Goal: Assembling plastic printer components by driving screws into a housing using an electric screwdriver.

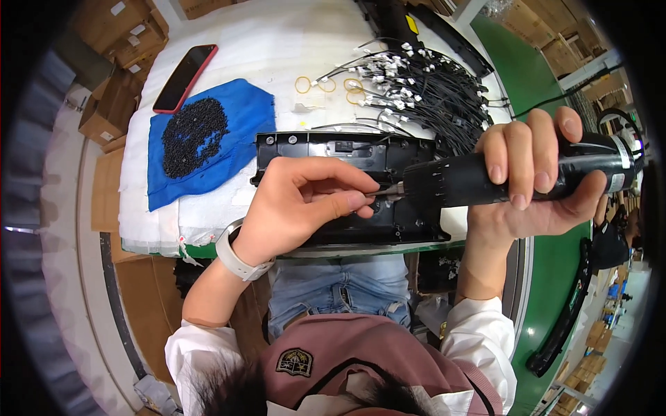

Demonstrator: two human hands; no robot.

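1. The right hand (534, 173) has a closed grip around a black electric screwdriver (513, 177). The fingers wrap over the top of the body and the thumb is under it. The tool lies almost level, with its tip pointing to the person's left.
2. The left hand (302, 204) has its fingers pinched together at the metal bit (390, 190) of the screwdriver. The thumb and the first fingers meet just at the tip. If a screw is between them, it is too small to see.
3. Under both hands lies a long black plastic panel (333, 149). It rests on the near part of the worktop (277, 41), which has a white cover. The tip of the bit is over the middle of the panel, close to its near edge.
4. A white band is on the left wrist (234, 258).
5. To the left of the panel a blue cloth (239, 118) is spread on the worktop, and a heap of small black screws (191, 135) lies on it.
6. Behind the cloth, near the far left edge, lies a phone with a red case (185, 78).
7. Behind the panel, to the right, is a big bundle of thin black cables with white connectors (423, 90). Some yellow rubber bands (326, 85) lie just beside it.
8. Cardboard boxes (114, 104) stand on the floor at the left of the worktop.
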